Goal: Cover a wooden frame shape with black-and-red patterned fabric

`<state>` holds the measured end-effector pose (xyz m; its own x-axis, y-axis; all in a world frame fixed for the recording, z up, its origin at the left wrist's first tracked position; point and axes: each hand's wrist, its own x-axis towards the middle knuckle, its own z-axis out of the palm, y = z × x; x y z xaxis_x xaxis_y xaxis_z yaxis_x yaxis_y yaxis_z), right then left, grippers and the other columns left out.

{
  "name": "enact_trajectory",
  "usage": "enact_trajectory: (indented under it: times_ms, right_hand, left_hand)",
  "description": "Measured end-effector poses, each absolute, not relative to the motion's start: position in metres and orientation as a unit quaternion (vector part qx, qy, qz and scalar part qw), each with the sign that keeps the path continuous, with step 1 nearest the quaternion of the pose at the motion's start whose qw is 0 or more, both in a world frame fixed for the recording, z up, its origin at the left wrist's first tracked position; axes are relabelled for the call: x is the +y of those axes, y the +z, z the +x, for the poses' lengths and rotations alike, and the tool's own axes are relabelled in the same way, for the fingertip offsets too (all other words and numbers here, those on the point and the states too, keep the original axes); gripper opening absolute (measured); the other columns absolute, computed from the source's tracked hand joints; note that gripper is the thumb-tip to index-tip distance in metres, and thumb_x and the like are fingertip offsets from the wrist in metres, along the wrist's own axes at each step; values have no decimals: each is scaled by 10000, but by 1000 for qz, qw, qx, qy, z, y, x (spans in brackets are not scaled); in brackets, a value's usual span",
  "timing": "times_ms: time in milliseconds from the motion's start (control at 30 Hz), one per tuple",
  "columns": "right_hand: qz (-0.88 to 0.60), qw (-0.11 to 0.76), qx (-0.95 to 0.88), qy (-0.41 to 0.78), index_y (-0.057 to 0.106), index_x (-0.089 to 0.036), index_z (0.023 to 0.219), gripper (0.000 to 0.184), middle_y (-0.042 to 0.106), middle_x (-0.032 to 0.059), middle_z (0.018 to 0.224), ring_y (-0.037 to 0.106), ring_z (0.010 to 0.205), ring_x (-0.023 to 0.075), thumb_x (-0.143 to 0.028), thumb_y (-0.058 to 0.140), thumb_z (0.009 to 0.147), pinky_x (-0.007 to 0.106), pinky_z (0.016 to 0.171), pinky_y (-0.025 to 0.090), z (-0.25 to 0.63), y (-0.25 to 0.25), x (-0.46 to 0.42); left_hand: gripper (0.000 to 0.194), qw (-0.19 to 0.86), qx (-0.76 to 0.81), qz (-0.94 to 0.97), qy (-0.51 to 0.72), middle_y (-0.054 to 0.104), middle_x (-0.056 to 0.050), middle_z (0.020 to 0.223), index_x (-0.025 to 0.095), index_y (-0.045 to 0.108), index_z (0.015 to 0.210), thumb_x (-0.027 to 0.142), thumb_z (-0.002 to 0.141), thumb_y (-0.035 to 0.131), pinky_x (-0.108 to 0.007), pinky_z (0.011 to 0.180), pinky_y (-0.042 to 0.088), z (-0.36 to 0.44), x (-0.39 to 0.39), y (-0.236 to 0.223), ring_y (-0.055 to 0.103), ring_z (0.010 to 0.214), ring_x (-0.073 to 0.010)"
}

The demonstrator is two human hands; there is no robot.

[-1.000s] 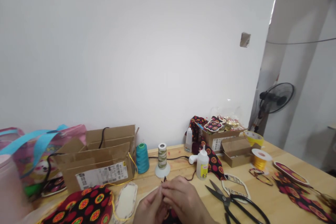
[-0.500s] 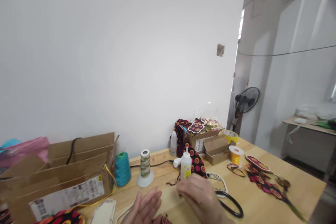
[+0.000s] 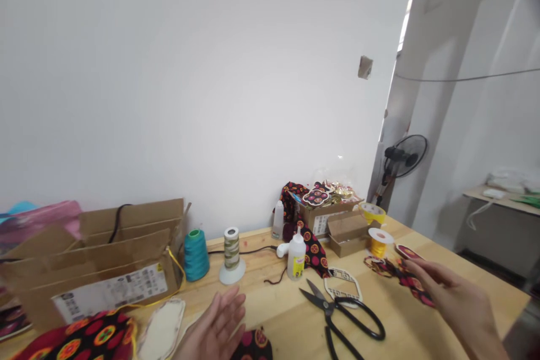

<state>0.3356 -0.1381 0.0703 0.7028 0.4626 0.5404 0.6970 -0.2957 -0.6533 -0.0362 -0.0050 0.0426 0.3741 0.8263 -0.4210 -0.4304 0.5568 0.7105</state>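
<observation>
My left hand (image 3: 215, 323) lies low at the bottom middle with its fingers stretched out and together, holding nothing. A small dark patterned fabric piece (image 3: 253, 344) rests on the table just right of it. My right hand (image 3: 458, 298) reaches out at the right with fingers extended. Its fingertips are at a strip of red and black patterned fabric (image 3: 399, 275) on the wooden table (image 3: 278, 304). Whether the fingers pinch it I cannot make out; they look open. Black scissors (image 3: 341, 315) lie between the two hands.
A glue bottle (image 3: 296, 257), a white cut-out frame (image 3: 343, 288), a yellow ribbon spool (image 3: 378, 242), a teal thread cone (image 3: 196, 247) and a striped spool (image 3: 231, 250) stand behind. A large cardboard box (image 3: 97, 270) is at left, small boxes (image 3: 346, 228) at back, a fan (image 3: 403, 157) beyond.
My hands, together a second ago, have come apart. The right hand moved off the scissors and far right to the patterned strip. The view swung right.
</observation>
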Motion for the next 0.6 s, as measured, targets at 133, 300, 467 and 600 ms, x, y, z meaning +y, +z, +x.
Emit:
enact_trajectory:
  times_ms: [133, 300, 467, 600]
  right_hand:
    - [-686, 517, -483, -171, 676, -203, 576, 324, 689, 77, 644, 634, 617, 233, -481, 533, 659, 302, 548, 502, 284, 76, -119]
    - [-637, 373, -674, -11, 672, -215, 696, 234, 661, 12, 558, 590, 488, 162, -376, 514, 759, 237, 461, 459, 207, 64, -90]
    - [-518, 234, -823, -16, 587, -221, 1008, 377, 664, 81, 1006, 608, 862, 257, -226, 656, 638, 338, 750, 483, 148, 30, -53]
    - [-426, 129, -896, 0, 457, -175, 1182, 496, 558, 156, 1178, 496, 1065, 343, -271, 582, 711, 448, 844, 427, 132, 26, -38]
  left_hand:
    - [201, 735, 391, 248, 496, 620, -101, 1054, 145, 580, 963, 190, 799, 473, -311, 778, 491, -36, -5, 41, 600, 909, -164]
    - [183, 701, 381, 196, 570, 660, -45, 858, 167, 592, 901, 114, 800, 449, -265, 651, 529, -39, -3, 46, 630, 744, -120]
    - [172, 700, 378, 177, 579, 656, -24, 797, 171, 596, 877, 118, 800, 452, -245, 616, 530, -39, -6, 51, 625, 687, -108]
    - [177, 699, 387, 181, 573, 648, -32, 761, 154, 589, 882, 105, 799, 440, -242, 593, 523, -38, -9, 55, 618, 631, -106]
